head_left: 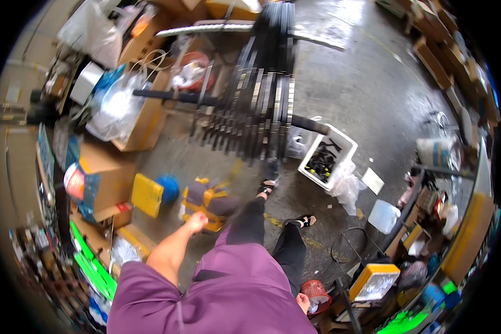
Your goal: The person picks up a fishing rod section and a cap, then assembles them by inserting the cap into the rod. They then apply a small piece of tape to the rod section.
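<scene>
"Head view. Left hand?"
"Left hand (196, 222), fingers curled in, loose fist, nothing seen in them. Slight blur."
"Nearest thing?"
"Grey-and-yellow bundle (206, 197), down on the floor (367, 67). It shows just beyond the fingers, its near edge partly behind them. Touching or apart, can't tell."
"Right hand?"
"Right hand (303, 302), low, partly hidden by the purple shirt (245, 278). Can't tell if those fingers are spread or pressed together. Red bin (315, 288) appears just right of them; contact unclear."
"Ahead?"
"Rack of dark strips (261, 111), motion-blurred, well apart from both hands. White box (348, 149) right of it."
</scene>
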Motion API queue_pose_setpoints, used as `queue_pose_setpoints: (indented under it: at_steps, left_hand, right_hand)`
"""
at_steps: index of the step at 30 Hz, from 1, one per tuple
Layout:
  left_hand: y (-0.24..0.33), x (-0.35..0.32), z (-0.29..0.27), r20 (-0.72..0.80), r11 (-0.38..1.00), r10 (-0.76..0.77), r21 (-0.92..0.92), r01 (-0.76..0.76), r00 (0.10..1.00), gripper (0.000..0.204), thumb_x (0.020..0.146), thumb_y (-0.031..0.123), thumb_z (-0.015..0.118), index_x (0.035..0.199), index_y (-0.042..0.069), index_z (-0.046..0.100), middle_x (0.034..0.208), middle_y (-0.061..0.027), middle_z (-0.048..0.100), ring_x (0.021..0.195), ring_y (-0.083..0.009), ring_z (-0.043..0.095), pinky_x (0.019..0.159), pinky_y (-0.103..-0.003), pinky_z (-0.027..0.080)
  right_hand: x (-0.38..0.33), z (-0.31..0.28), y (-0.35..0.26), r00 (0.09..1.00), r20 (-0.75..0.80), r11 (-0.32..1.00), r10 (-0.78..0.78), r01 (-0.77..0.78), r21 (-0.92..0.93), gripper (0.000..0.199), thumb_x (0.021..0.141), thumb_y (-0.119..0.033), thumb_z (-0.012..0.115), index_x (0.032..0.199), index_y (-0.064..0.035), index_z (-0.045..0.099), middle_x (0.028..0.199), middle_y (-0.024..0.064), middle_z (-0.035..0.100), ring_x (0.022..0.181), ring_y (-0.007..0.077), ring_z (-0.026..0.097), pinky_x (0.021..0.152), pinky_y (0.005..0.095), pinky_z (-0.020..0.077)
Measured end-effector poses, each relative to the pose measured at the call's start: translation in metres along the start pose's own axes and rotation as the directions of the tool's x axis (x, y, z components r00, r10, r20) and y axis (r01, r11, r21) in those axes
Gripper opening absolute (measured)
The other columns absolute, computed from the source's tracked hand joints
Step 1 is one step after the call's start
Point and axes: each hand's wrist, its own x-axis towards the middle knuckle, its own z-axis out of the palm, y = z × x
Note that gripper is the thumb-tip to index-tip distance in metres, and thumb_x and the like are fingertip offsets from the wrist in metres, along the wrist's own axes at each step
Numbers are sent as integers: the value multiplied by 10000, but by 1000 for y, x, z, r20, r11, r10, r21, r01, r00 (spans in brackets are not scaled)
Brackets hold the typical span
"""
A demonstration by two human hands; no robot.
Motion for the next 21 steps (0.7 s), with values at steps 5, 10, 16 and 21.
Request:
queue_pose_setpoints:
  at_steps: [5,10,16,21]
  left_hand:
    - [7,-30,67,219,940,68,313,-137,973,199,823,127,612,973,-2,632,808,-94,656,689,-165,600,628,-316,485]
    - [129,-19,127,2,996,86,31,-86,996,204,864,72,533,1057,15,566,811,-61,622,656,-142,570,582,-289,482]
    - [253,-44,232,70,962,208,166,-217,976,231,886,89,521,1106,21,539,837,-53,619,681,-118,572,578,-267,475]
    - [300,-75,307,330,901,207,301,-311,921,251,863,66,536,1100,-18,542,836,-69,625,678,-123,583,605,-276,480]
  right_hand:
    - [44,-34,34,998,6,993,-59,58,99,102,871,-130,558,937,-52,550,714,37,564,571,116,534,491,262,466]
    - [89,-88,51,999,-36,931,-2,15,366,134,890,-117,569,995,-43,531,739,69,603,553,123,551,496,246,485]
    - [125,-166,71,996,-39,847,77,-44,530,140,907,-158,543,1009,-63,532,788,86,617,591,149,571,532,281,496]
    - [205,-202,187,874,-240,889,-423,451,76,206,910,-177,543,1058,-35,520,845,139,631,669,215,621,618,331,536]
